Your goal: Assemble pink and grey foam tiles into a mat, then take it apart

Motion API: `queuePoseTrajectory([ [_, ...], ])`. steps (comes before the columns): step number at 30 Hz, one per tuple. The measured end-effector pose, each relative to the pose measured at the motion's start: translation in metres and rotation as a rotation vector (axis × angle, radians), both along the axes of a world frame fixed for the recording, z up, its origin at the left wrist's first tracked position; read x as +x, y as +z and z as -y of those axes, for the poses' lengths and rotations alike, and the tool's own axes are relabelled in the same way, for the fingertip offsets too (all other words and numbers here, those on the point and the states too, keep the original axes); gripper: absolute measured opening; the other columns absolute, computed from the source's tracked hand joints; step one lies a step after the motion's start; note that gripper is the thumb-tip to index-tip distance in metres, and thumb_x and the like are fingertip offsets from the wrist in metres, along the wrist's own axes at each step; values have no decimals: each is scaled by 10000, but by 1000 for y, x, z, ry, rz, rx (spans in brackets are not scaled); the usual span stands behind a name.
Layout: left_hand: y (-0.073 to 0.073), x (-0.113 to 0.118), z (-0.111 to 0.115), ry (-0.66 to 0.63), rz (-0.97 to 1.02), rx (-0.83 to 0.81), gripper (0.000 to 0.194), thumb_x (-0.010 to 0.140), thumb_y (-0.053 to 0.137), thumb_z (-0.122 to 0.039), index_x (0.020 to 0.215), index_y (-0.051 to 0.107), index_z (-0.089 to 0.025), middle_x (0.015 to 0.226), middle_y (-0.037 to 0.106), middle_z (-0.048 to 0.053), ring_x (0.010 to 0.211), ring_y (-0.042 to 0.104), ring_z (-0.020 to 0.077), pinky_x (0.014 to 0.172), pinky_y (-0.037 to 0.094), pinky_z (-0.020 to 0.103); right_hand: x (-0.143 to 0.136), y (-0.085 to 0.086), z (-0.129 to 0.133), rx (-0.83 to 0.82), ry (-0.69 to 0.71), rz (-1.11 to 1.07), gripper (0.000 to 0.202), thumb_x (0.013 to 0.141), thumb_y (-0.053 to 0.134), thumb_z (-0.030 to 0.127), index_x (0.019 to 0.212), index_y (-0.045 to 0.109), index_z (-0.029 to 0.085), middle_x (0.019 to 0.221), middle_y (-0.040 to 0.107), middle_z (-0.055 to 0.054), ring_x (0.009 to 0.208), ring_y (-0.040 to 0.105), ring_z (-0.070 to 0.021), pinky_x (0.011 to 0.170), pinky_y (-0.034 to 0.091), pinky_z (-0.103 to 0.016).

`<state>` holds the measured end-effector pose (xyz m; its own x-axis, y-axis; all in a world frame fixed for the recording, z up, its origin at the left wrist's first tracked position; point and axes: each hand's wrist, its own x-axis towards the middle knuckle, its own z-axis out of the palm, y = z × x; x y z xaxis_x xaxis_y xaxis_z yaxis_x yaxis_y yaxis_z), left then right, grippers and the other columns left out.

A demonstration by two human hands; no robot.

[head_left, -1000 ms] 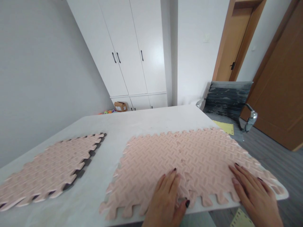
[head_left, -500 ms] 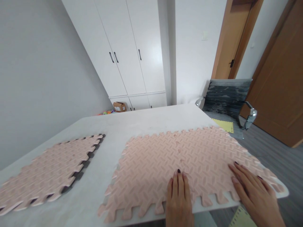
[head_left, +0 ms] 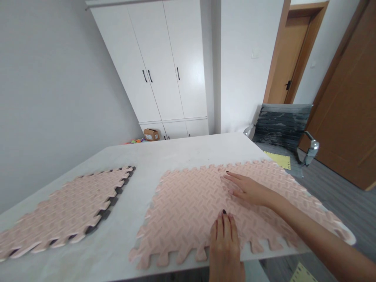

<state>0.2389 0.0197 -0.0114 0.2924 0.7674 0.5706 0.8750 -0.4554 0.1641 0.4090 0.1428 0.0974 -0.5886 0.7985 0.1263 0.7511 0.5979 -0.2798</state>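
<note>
Two pink foam tiles with toothed edges lie side by side, the left tile (head_left: 182, 207) and the right tile (head_left: 273, 184) meeting along a seam near the middle. My left hand (head_left: 225, 239) rests flat at the near end of that seam, its fingers stretched forward. Across the right tile reaches my right hand (head_left: 249, 189), fingers extended over the far part of the seam. Neither hand grips anything. Farther left, a stack of pink tiles (head_left: 73, 203) with dark pieces showing at its edge lies on the white table (head_left: 117, 243).
Behind the table stand a white cabinet (head_left: 173, 78) and a cardboard box (head_left: 151, 134) beside colourful items. At the right, a dark chair (head_left: 282, 125) holds a yellow sheet (head_left: 279, 160). Another yellow sheet (head_left: 302, 274) shows below the near table edge.
My right hand has moved from the near right part of the tiles to the far part of the seam. My left hand stays at the near end. The camera view has shifted slightly.
</note>
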Motion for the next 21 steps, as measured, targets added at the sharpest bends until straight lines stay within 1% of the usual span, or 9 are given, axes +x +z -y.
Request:
queuePoseTrajectory([
  [3, 1, -2, 0, -13, -76, -52, 761, 625, 556, -269, 1345, 459, -41, 1354, 513, 204, 1234, 484, 341, 1003, 447, 465, -15, -16, -28, -4, -3, 138, 709, 874, 440, 579, 1440, 341, 164, 1498, 285, -131, 1364, 290, -296, 1096, 270, -510],
  [5, 1, -3, 0, -11, -127, -89, 749, 667, 563, -299, 1360, 440, -44, 1373, 493, 201, 1258, 460, 331, 1016, 442, 454, -17, -29, -36, -21, -33, 162, 803, 841, 425, 674, 1460, 296, 179, 1511, 246, -128, 1376, 255, -319, 1085, 252, -559],
  [7, 0, -1, -1, 10, -127, -69, 734, 688, 561, -325, 1356, 445, -44, 1354, 508, 208, 1253, 459, 339, 997, 451, 472, -16, -37, -39, -45, -48, 150, 852, 825, 375, 735, 1471, 265, 191, 1517, 225, -121, 1385, 231, -318, 1086, 236, -575],
  [10, 3, 4, -2, 16, -104, -47, 751, 685, 565, -336, 1367, 434, -49, 1317, 535, 213, 1231, 467, 363, 985, 441, 514, -15, -38, -40, -43, -19, 136, 886, 806, 348, 773, 1464, 286, 183, 1515, 235, -119, 1393, 215, -304, 1098, 219, -565],
  [12, 9, 5, -3, 12, -119, -74, 770, 686, 565, -339, 1386, 412, -58, 1311, 538, 208, 1216, 472, 369, 1000, 422, 531, -14, -37, -42, -39, 9, 133, 899, 796, 353, 784, 1458, 299, 177, 1510, 249, -120, 1389, 232, -295, 1100, 235, -546],
  [14, 16, 4, -4, 1, -156, -98, 770, 696, 561, -355, 1390, 409, -57, 1298, 545, 210, 1197, 482, 371, 998, 422, 537, -15, -37, -44, -52, 24, 128, 910, 794, 355, 786, 1465, 280, 177, 1508, 253, -122, 1381, 254, -290, 1098, 250, -536],
  [17, 25, 2, -4, -24, -223, -122, 792, 684, 577, -392, 1381, 419, -50, 1295, 544, 216, 1198, 475, 371, 1003, 422, 534, -15, -41, -45, -76, 21, 123, 935, 787, 352, 792, 1475, 247, 167, 1515, 233, -122, 1383, 244, -301, 1102, 231, -556],
  [19, 28, 4, -2, 1, -255, -133, 768, 696, 581, -379, 1381, 423, -71, 1308, 539, 199, 1224, 454, 355, 1031, 400, 528, -14, -44, -44, -84, 24, 117, 935, 801, 318, 786, 1481, 222, 152, 1521, 212, -120, 1394, 213, -305, 1110, 202, -567],
  [21, 29, 8, 2, 65, -277, -121, 695, 733, 572, -325, 1374, 441, -93, 1317, 538, 181, 1241, 444, 339, 1047, 390, 519, -12, -44, -42, -97, 37, 112, 921, 823, 270, 774, 1487, 186, 142, 1529, 180, -118, 1406, 174, -299, 1123, 161, -566],
])
